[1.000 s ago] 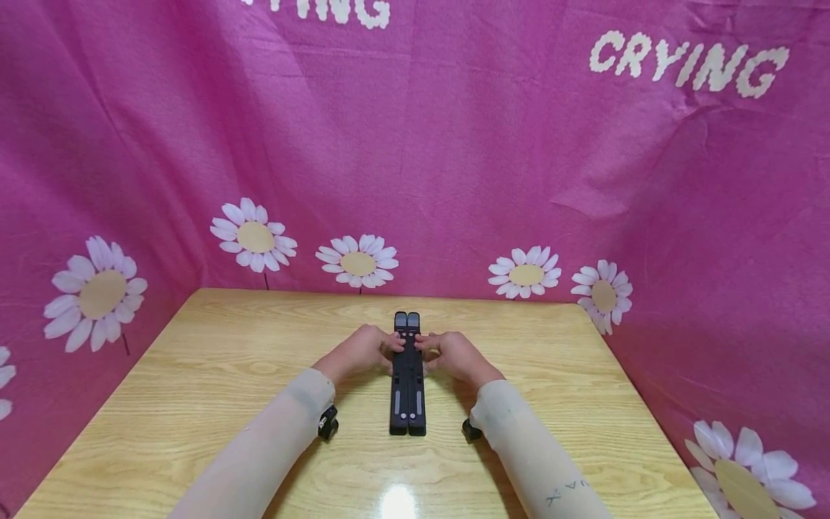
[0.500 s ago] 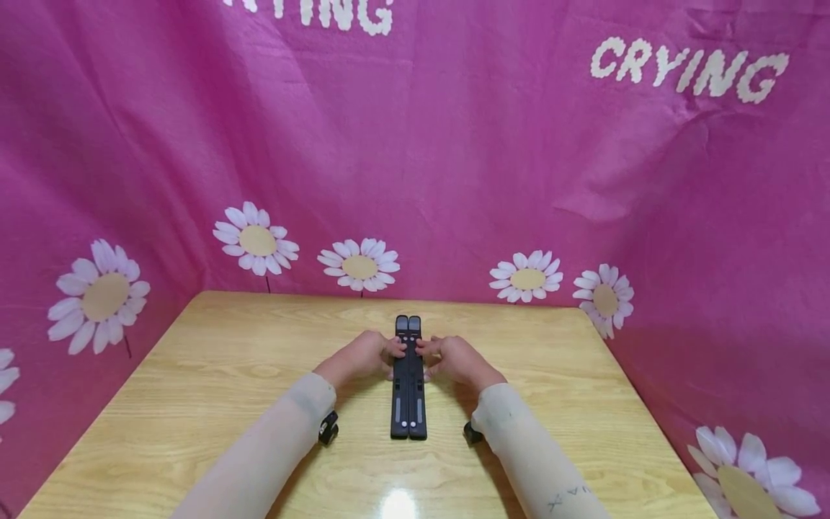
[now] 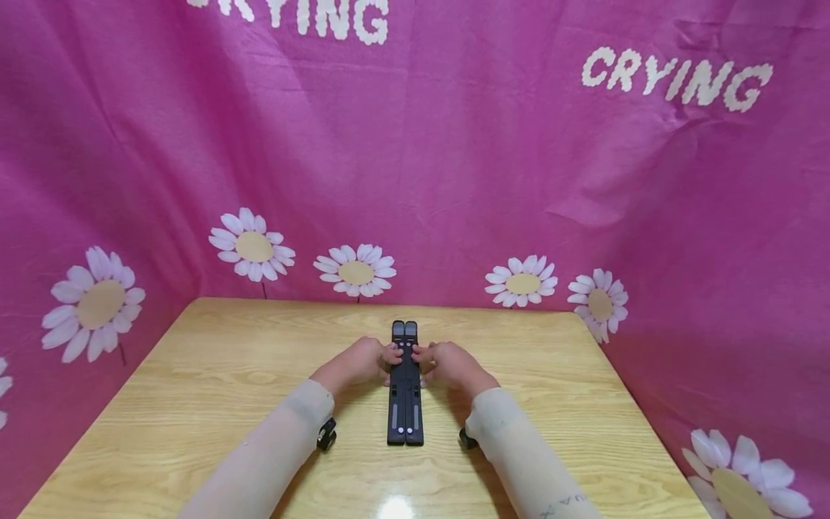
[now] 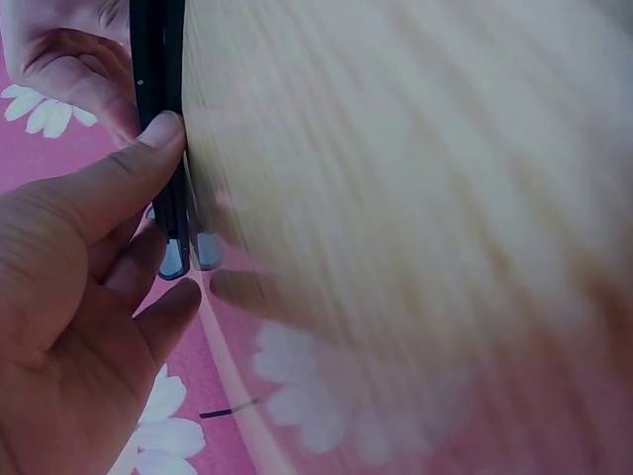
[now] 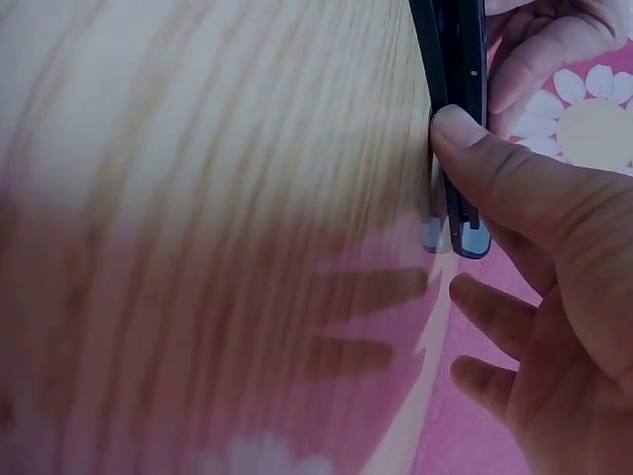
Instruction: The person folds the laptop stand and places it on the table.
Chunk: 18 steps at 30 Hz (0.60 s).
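A folded black laptop stand (image 3: 405, 407) lies lengthwise near the middle of the table, its two long bars side by side with grey pads at the ends. From the left, my left hand (image 3: 364, 358) grips it by the edge, thumb low on its side and fingers over the top. My right hand (image 3: 452, 363) mirrors this on the other side. In the left wrist view the left thumb (image 4: 148, 139) presses the stand's edge close to the tabletop. The right thumb (image 5: 460, 129) does likewise in the right wrist view.
The glossy wooden table (image 3: 259, 346) mirrors the hands. A pink cloth (image 3: 454, 158) with daisies and white lettering hangs behind and along both sides of it. Both wrists carry small black cameras, the left camera (image 3: 327, 435) showing below its sleeve.
Both hands keep the same hold on the laptop stand, which stays in its place on the table. Everything sits slightly lower in the head view as the camera tilts.
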Each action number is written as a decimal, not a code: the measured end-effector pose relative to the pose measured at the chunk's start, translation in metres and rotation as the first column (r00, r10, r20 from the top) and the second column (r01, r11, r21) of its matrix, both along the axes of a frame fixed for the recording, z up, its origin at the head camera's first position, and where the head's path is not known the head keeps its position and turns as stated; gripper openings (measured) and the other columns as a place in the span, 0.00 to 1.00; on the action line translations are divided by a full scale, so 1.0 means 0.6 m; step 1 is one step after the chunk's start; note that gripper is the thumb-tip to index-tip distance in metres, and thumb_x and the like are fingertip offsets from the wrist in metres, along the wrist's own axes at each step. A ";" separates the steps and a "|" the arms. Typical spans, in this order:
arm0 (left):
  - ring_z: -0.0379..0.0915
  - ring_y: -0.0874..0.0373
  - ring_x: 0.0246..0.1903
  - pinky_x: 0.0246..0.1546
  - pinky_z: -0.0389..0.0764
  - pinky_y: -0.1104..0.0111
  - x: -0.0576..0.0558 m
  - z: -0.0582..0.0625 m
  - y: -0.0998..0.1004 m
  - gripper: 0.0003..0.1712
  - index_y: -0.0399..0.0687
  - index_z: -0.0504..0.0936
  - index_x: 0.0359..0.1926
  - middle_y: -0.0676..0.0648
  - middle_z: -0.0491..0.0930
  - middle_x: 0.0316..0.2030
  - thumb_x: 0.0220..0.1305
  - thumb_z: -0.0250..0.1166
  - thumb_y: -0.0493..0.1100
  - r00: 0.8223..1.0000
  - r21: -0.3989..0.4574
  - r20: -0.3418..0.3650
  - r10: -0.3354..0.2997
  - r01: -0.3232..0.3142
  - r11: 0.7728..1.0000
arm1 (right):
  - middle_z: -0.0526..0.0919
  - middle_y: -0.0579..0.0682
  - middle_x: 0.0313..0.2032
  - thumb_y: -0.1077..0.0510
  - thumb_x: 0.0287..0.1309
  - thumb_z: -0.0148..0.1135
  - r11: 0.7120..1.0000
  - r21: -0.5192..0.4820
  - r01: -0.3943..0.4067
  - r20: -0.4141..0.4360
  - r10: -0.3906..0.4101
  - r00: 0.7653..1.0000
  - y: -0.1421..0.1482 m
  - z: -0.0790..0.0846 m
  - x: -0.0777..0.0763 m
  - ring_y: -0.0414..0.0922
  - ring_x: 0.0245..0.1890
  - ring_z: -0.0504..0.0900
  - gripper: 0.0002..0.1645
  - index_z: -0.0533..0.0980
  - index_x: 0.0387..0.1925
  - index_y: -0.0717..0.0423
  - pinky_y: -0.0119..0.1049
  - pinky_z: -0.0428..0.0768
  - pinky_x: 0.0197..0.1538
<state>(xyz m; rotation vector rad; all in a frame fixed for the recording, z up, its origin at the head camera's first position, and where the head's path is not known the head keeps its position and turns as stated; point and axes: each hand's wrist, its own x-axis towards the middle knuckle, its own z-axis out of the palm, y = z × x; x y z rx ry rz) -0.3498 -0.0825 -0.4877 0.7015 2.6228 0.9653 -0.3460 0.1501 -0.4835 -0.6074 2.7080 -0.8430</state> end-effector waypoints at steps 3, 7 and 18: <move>0.60 0.55 0.74 0.74 0.63 0.58 0.005 0.003 -0.008 0.31 0.48 0.80 0.63 0.55 0.76 0.66 0.58 0.76 0.36 1.000 -0.017 0.010 -0.007 0.007 1.000 | 0.71 0.35 0.71 0.64 0.56 0.73 1.000 -0.010 -0.003 0.020 0.004 1.000 -0.003 0.001 0.004 0.54 0.78 0.57 0.35 0.76 0.66 0.47 0.57 0.56 0.78; 0.59 0.56 0.75 0.75 0.62 0.58 0.005 0.013 -0.020 0.31 0.54 0.78 0.66 0.55 0.71 0.70 0.62 0.74 0.40 1.000 -0.043 0.011 -0.012 0.012 0.999 | 0.67 0.34 0.74 0.61 0.61 0.70 0.998 0.034 -0.052 -0.004 0.052 0.999 -0.003 0.008 -0.001 0.53 0.79 0.55 0.35 0.73 0.69 0.46 0.56 0.56 0.78; 0.58 0.47 0.75 0.74 0.63 0.51 0.021 0.020 -0.031 0.33 0.53 0.73 0.72 0.51 0.64 0.76 0.68 0.70 0.45 0.997 -0.101 -0.038 -0.067 0.063 0.993 | 0.75 0.46 0.69 0.49 0.66 0.68 0.897 0.428 -0.112 -0.315 0.264 0.912 -0.005 0.030 0.002 0.52 0.76 0.64 0.29 0.78 0.66 0.49 0.59 0.55 0.78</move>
